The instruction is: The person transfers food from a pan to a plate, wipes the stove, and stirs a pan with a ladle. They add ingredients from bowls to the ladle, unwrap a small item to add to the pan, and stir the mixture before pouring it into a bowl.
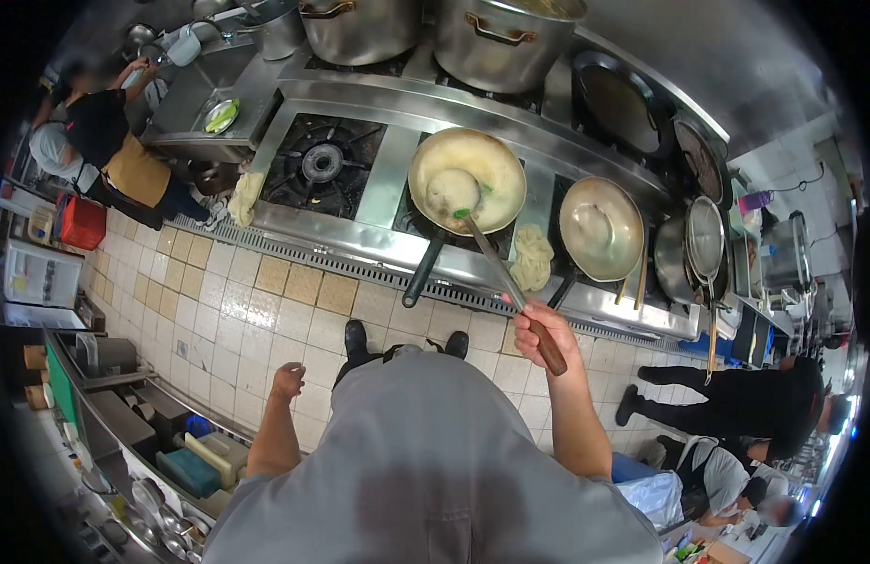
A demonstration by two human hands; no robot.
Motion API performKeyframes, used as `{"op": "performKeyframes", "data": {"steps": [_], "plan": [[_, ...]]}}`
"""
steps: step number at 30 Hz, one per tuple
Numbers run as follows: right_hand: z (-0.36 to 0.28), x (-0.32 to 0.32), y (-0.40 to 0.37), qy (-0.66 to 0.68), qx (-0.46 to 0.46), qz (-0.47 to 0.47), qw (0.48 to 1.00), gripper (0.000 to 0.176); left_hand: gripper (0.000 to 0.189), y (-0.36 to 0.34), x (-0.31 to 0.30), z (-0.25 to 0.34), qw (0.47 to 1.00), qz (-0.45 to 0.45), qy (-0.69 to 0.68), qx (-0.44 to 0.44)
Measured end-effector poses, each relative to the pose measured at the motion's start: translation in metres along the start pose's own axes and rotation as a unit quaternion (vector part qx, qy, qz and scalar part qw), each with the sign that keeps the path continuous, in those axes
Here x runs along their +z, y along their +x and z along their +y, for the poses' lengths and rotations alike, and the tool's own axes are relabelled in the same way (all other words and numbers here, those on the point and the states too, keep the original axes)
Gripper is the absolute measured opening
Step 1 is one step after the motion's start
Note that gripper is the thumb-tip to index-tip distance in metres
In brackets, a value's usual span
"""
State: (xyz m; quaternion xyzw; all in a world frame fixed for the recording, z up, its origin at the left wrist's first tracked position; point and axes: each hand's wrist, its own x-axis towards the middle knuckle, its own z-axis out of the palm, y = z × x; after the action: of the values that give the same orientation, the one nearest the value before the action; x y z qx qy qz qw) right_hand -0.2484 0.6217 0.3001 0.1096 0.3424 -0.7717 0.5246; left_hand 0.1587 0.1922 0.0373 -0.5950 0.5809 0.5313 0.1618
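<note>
Wooden-handled ladle, clasped at its far end by the right hand (presumably to keep fingers clear of the heat), rests bowl-down in the wok on the stove; the left hand hangs empty, loosely curled, above the tiled floor.

**Inspector:** Right hand, clearance?

**Assessor:** Fingers closed round the ladle handle. Ahead of the fingertips, the stove's front edge and a pan bar the way. A cloth and a second pan crowd their outer side.

**Inspector:** Left hand?

**Assessor:** Fingers loose and empty. Bare floor tiles lie ahead. The counter is on the outer side, well apart.
</note>
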Motion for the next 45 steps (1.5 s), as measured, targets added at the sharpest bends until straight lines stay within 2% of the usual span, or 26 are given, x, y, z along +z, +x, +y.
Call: {"op": "performKeyframes", "data": {"steps": [4, 6, 7, 9, 10, 13, 14, 16, 21, 23, 24, 26, 28, 30, 31, 33, 36, 45], "plan": [[0.005, 0.010, -0.002, -0.010, -0.004, 0.004, 1.000, 0.037, 0.043, -0.001, -0.001, 0.006, 1.000, 0.006, 0.004, 0.012], [0.009, 0.025, -0.006, -0.166, -0.038, 0.098, 0.981, 0.036, 0.042, 0.000, -0.002, 0.009, 1.000, 0.004, 0.006, 0.013], [0.011, 0.023, -0.004, -0.165, -0.038, 0.098, 0.981, 0.036, 0.042, 0.001, -0.003, 0.009, 1.000, 0.003, 0.006, 0.013], [0.016, 0.019, 0.001, -0.398, -0.061, 0.129, 0.906, 0.037, 0.041, 0.002, -0.004, 0.008, 1.000, 0.001, 0.003, 0.012], [0.016, 0.019, -0.001, -0.398, -0.061, 0.130, 0.906, 0.037, 0.041, 0.003, -0.004, 0.007, 1.000, 0.000, 0.000, 0.012], [0.005, 0.036, -0.020, -0.509, -0.105, 0.251, 0.816, 0.038, 0.040, 0.004, -0.005, 0.004, 1.000, 0.001, 0.002, 0.005], [0.002, 0.031, -0.021, -0.508, -0.105, 0.253, 0.817, 0.038, 0.040, 0.004, -0.006, 0.003, 1.000, -0.001, 0.004, 0.006], [-0.005, 0.024, -0.024, -0.626, -0.165, 0.265, 0.715, 0.039, 0.040, 0.003, -0.005, 0.004, 1.000, -0.004, 0.027, 0.003], [-0.008, 0.026, -0.012, -0.640, -0.148, 0.274, 0.703, 0.036, 0.041, 0.005, -0.002, 0.011, 1.000, -0.015, 0.014, 0.002], [-0.002, 0.039, -0.008, -0.562, -0.102, 0.247, 0.783, 0.025, 0.042, 0.007, -0.001, 0.013, 1.000, -0.020, 0.006, 0.012], [0.001, 0.041, -0.006, -0.562, -0.103, 0.248, 0.782, 0.025, 0.043, 0.009, -0.001, 0.015, 1.000, -0.019, 0.002, 0.024], [0.006, 0.042, -0.004, -0.376, -0.063, 0.194, 0.904, 0.021, 0.044, 0.011, 0.001, 0.018, 0.999, -0.019, -0.001, 0.036], [0.005, 0.051, -0.008, -0.337, -0.049, 0.186, 0.922, 0.021, 0.044, 0.014, 0.003, 0.019, 0.999, -0.012, 0.000, 0.041], [0.000, 0.064, -0.015, -0.193, -0.037, 0.148, 0.969, 0.026, 0.044, 0.015, 0.004, 0.018, 0.999, -0.015, 0.000, 0.037], [-0.003, 0.065, -0.016, -0.193, -0.037, 0.148, 0.969, 0.026, 0.043, 0.016, 0.003, 0.017, 0.999, -0.019, 0.000, 0.034], [-0.010, 0.061, -0.020, -0.079, -0.002, 0.100, 0.992, 0.028, 0.043, 0.014, 0.003, 0.015, 1.000, -0.018, -0.004, 0.023], [-0.010, 0.050, -0.020, -0.062, -0.004, 0.045, 0.997, 0.032, 0.041, 0.013, 0.000, 0.010, 1.000, -0.013, -0.003, 0.011], [0.006, 0.033, -0.018, -0.048, -0.010, 0.028, 0.998, 0.038, 0.039, 0.007, -0.006, 0.007, 0.999, -0.013, -0.030, -0.002]]}}
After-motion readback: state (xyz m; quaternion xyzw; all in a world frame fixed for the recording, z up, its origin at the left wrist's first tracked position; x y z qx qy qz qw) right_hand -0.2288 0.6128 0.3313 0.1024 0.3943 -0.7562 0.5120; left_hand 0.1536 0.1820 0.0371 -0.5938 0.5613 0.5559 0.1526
